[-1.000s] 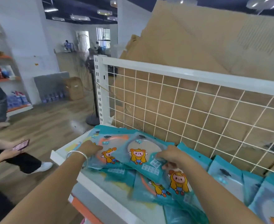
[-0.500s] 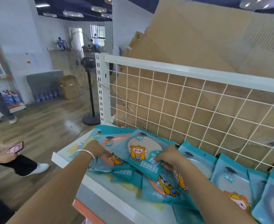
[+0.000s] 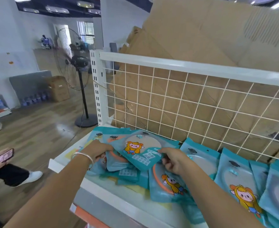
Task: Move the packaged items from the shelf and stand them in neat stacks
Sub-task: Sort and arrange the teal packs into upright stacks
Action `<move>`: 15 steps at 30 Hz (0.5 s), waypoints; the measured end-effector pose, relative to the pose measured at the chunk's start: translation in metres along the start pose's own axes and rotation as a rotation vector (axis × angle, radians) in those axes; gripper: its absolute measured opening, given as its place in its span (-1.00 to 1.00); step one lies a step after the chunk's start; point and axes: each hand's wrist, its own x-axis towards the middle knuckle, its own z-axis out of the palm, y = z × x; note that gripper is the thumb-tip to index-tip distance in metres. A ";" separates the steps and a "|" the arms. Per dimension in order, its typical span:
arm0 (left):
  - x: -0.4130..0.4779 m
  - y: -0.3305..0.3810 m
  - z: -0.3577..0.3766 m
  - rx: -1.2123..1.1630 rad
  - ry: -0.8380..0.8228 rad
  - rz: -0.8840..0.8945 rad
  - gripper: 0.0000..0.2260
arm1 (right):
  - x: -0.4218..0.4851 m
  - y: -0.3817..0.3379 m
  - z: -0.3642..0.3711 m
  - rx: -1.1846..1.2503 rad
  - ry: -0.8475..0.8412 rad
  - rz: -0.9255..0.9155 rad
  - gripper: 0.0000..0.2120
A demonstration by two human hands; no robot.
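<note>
Your left hand (image 3: 97, 151) grips the left edge of the top packet (image 3: 140, 149), a teal pouch with a cartoon figure and a round clear window. Its fingers are curled round that edge. How far they reach underneath, you cannot tell.

Your right hand (image 3: 173, 161) pinches the same packet at its lower right corner. The thumb tip lies on the printed label and the other fingers are curled beneath. The packet spans the gap between your two hands and is tilted, its far end toward the wire grid (image 3: 184, 104) and its near end toward you.

It lies on a loose pile of packets (image 3: 124, 173) on the white shelf (image 3: 64, 163), at the foot of the grid's left end. Further right along the grid, a row of packets (image 3: 240, 183) leans back toward it.

A silver bracelet (image 3: 82, 156) circles your left wrist. Flattened cardboard (image 3: 201, 38) stands behind the grid. A fan (image 3: 76, 63) stands on the floor left of the grid, and well left of that someone holds a phone (image 3: 4, 156).
</note>
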 end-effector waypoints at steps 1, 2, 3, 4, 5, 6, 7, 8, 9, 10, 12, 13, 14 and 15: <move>0.002 -0.001 0.000 -0.060 -0.030 -0.040 -0.78 | -0.001 -0.001 0.001 0.029 0.007 -0.008 -0.83; 0.001 -0.001 -0.001 -0.128 -0.062 -0.070 -0.77 | -0.002 -0.002 0.001 0.052 0.020 -0.024 -0.84; 0.003 -0.002 -0.001 -0.207 -0.101 -0.084 -0.75 | -0.002 -0.003 0.001 0.067 0.041 -0.044 -0.84; 0.004 -0.002 0.000 -0.262 -0.142 -0.082 -0.66 | -0.003 -0.004 0.000 0.078 0.067 -0.065 -0.83; 0.005 -0.002 0.000 -0.291 -0.175 -0.070 -0.55 | -0.003 -0.004 -0.001 0.090 0.097 -0.087 -0.82; 0.003 0.001 0.001 -0.324 -0.194 -0.027 -0.54 | -0.004 -0.005 -0.002 0.100 0.123 -0.108 -0.81; 0.000 0.004 0.002 -0.360 -0.194 0.028 -0.65 | -0.005 -0.006 -0.004 0.101 0.149 -0.130 -0.81; -0.003 0.006 0.003 -0.376 -0.188 0.079 -0.77 | -0.007 -0.007 -0.006 0.088 0.174 -0.154 -0.82; -0.003 0.009 0.003 -0.365 -0.151 0.125 -0.82 | -0.011 -0.009 -0.010 0.067 0.192 -0.179 -0.83; -0.005 0.012 0.005 -0.347 -0.119 0.171 -0.86 | -0.016 -0.010 -0.014 0.060 0.207 -0.210 -0.85; -0.013 0.020 0.007 -0.360 -0.088 0.268 -0.88 | -0.030 -0.012 -0.026 0.090 0.229 -0.287 -0.88; -0.019 0.025 0.011 -0.377 -0.096 0.308 -0.88 | -0.037 -0.013 -0.034 0.104 0.245 -0.335 -0.90; -0.023 0.029 0.016 -0.388 -0.119 0.328 -0.89 | -0.043 -0.013 -0.044 0.120 0.266 -0.379 -0.90; -0.033 0.035 0.022 -0.396 -0.138 0.350 -0.89 | -0.050 -0.013 -0.055 0.141 0.291 -0.415 -0.88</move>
